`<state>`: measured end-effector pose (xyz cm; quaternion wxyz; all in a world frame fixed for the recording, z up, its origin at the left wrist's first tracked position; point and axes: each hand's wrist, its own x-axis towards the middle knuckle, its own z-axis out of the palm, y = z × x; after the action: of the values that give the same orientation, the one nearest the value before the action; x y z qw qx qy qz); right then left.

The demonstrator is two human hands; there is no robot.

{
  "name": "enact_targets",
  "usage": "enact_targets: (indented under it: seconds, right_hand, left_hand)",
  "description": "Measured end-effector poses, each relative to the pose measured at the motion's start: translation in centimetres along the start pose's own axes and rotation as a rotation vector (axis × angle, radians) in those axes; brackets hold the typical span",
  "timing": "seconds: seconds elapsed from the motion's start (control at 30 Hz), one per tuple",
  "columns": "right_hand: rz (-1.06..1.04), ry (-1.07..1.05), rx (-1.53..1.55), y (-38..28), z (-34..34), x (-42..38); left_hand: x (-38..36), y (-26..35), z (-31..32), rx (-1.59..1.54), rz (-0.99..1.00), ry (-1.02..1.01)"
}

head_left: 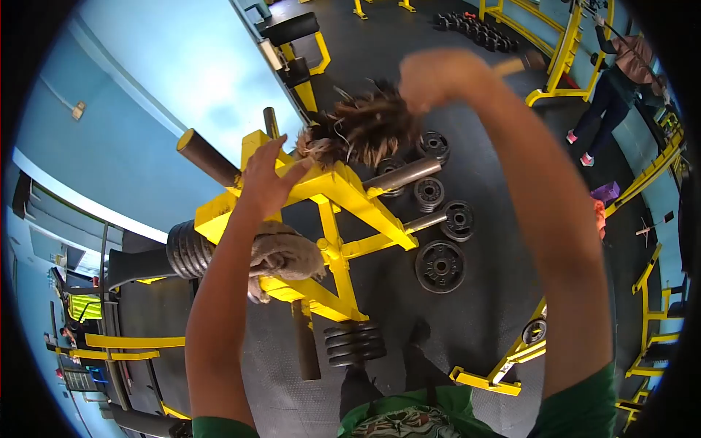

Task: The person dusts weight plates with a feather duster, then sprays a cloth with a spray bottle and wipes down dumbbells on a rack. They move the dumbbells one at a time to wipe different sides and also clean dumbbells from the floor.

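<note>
My right hand (442, 79), slightly blurred, is wrapped round the handle of a feather duster. The duster's brown feathers (374, 125) lie against the top of a yellow weight rack (339, 191), and its handle end shows beyond my wrist. My left hand (269, 179) rests on the rack's top bar with fingers spread, close to the feathers. Below that bar, a grey-brown cloth (286, 252) is draped on the frame. Bare metal pegs (401, 177) stick out from the rack, and black weight plates (188, 248) hang at its left side.
Loose weight plates (440, 267) lie on the dark floor right of the rack, with a plate stack (354, 344) by my feet. A person (621, 80) stands at the upper right among yellow gym frames (562, 55). Dumbbells (476, 33) line the far floor; a blue wall (131, 182) is at left.
</note>
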<state>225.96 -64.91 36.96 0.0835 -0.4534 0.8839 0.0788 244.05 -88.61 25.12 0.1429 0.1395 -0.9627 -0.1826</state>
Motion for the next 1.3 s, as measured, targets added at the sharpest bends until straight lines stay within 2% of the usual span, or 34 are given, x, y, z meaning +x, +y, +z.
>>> enact_targets:
  seconds: [0.03, 0.13, 0.17, 0.2, 0.23, 0.27, 0.3, 0.33, 0.37, 0.43, 0.5, 0.57, 0.6, 0.63, 0.67, 0.7, 0.77, 0.8, 0.87, 0.93, 1.07, 1.13, 1.17, 1.23, 1.3]
  right_hand:
    - [0.044, -0.113, -0.108, 0.1, -1.7, 0.6]
    - [0.184, -0.039, 0.021, 2.0, -2.0, -0.6]
    - [-0.220, 0.048, -0.256, 3.6, -0.1, -1.2]
    - [-0.075, 0.104, -0.041, 2.2, 2.1, -4.6]
    - [-0.198, 0.336, -0.227, 0.3, 5.8, -8.4]
    - [0.252, 0.523, 0.343, -3.1, 10.3, -10.9]
    - [0.313, 0.456, 0.545, -5.0, 15.8, -12.0]
    - [0.306, 0.315, 0.747, -7.8, 19.7, -13.2]
    - [0.267, 0.404, 0.862, -10.8, 26.6, -12.7]
    - [0.236, 0.775, 0.976, -14.8, 38.4, -11.0]
    - [0.089, 0.863, 0.772, -11.9, 46.5, -9.4]
    - [0.056, 0.814, 0.702, -6.8, 49.4, -8.2]
    - [0.105, 0.665, 0.749, -4.4, 50.2, -7.8]
    - [0.079, 0.651, 0.709, -1.8, 51.2, -6.8]
    - [-0.047, 0.760, 0.617, 0.9, 53.5, -5.7]
    - [-0.067, 0.647, 0.640, 3.1, 53.4, -5.4]
    - [-0.092, 0.604, 0.454, 6.1, 51.3, -4.2]
    - [-0.176, 0.735, 0.426, 7.0, 49.8, -3.6]
    - [-0.217, 0.863, 0.314, 8.7, 49.4, -2.3]
    - [-0.152, 0.801, 0.315, 8.9, 48.5, -1.6]
    - [-0.226, 0.653, 0.314, 10.5, 54.6, 0.7]
    - [-0.205, 0.569, 0.322, 10.1, 57.1, 1.3]
    - [-0.205, 0.623, 0.341, 9.7, 57.5, 1.5]
    - [-0.207, 0.650, 0.385, 9.7, 59.1, 2.3]
    - [-0.218, 0.650, 0.385, 10.7, 61.9, 3.4]
  left_hand:
    - [0.3, 0.2, 0.2, 0.000, -0.013, 0.023]
    - [0.2, 0.9, 0.2, -0.035, -0.048, 0.028]
    - [-0.1, 1.1, 0.1, -0.048, -0.044, 0.018]
    - [-0.2, 1.0, 0.0, -0.056, -0.049, 0.020]
    - [-0.5, 0.7, -0.2, -0.012, 0.043, 0.053]
    - [-0.7, 0.5, -0.1, 0.035, 0.146, 0.074]
    - [-1.0, 0.8, -0.1, 0.065, 0.213, 0.129]
    - [-1.4, 1.2, 0.0, 0.098, 0.277, 0.193]
    - [-1.8, 1.5, 0.5, 0.160, 0.344, 0.246]
    - [-2.1, 1.0, 2.5, 0.239, 0.374, 0.208]
    - [-2.8, 0.8, 4.5, 0.370, 0.392, 0.063]
    - [-3.4, 1.0, 6.5, 0.448, 0.415, 0.012]
    - [-4.1, 1.0, 7.7, 0.509, 0.443, -0.033]
    - [-4.4, 1.1, 8.9, 0.484, 0.437, -0.021]
    - [-4.5, 1.1, 10.2, 0.483, 0.435, -0.038]
    - [-4.9, 1.2, 11.4, 0.524, 0.446, -0.032]
    - [-5.8, 1.5, 14.4, 0.614, 0.525, 0.022]
    - [-6.2, 1.8, 16.3, 0.607, 0.523, 0.001]
    - [-7.2, 2.4, 20.1, 0.522, 0.658, -0.170]
    - [-8.0, 2.5, 24.0, 0.441, 0.653, -0.202]
    - [-9.2, 0.6, 31.9, 0.391, 0.453, -0.322]
    - [-9.8, -1.3, 35.3, 0.384, 0.457, -0.392]
    - [-10.1, -2.2, 36.8, 0.382, 0.469, -0.403]
    - [-11.3, -4.0, 39.4, 0.429, 0.530, -0.296]
    - [-12.3, -5.6, 42.3, 0.416, 0.514, -0.320]
